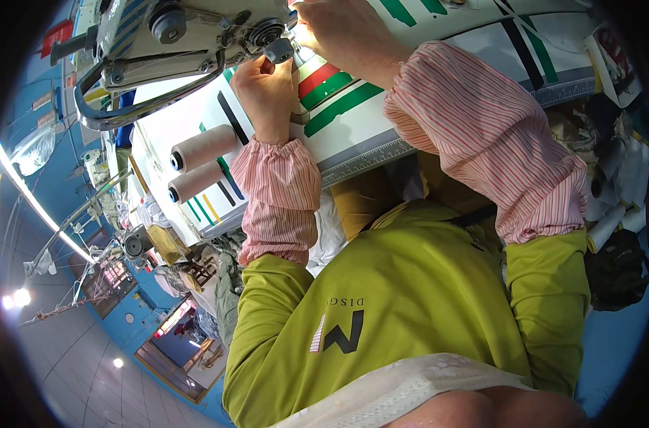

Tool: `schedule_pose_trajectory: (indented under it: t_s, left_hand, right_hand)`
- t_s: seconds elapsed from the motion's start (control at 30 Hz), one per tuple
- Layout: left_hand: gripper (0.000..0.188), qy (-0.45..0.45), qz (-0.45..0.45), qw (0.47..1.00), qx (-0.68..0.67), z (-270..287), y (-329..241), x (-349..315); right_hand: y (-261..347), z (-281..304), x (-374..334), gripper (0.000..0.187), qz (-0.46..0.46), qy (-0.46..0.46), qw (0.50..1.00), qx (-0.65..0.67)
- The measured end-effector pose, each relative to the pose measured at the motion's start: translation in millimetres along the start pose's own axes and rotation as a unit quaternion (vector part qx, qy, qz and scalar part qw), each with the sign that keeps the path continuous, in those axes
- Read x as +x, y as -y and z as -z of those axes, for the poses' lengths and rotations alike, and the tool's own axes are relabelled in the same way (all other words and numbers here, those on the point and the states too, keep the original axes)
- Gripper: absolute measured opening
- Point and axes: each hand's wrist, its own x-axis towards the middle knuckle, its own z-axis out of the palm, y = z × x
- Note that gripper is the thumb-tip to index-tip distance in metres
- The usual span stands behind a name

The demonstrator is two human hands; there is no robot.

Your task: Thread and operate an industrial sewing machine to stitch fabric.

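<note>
left hand (267, 89) curled at the sewing machine (189, 36), pinching the striped fabric (339, 100) on the worktop (381, 153). right hand (346, 32) presses flat on it further in. light, limp cloth, likely to slip; best gripped near the edge. thread cones (200, 164) sit nearby.

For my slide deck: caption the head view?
Both hands guide striped fabric under a sewing machine.

head cam | worn on person's head, looks steeply down and back over own chest | close to sewing machine (189, 36) at frame top | thread cones (200, 162) just below machine | single view
</note>
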Motion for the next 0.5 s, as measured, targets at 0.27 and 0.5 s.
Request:
schedule_pose_trajectory:
  t_s: [0.27,0.5]
  left_hand:
    - [0.017,0.019,-0.008,0.999,0.045,5.3,0.1,-0.8]
    - [0.015,0.034,0.028,0.998,0.042,5.0,-0.4,-1.7]
  right_hand:
    - [2.8,4.9,2.1,0.018,0.005,0.002,1.000,0.010]
    - [-3.1,1.8,0.6,0.014,0.017,0.023,1.000,-0.006]
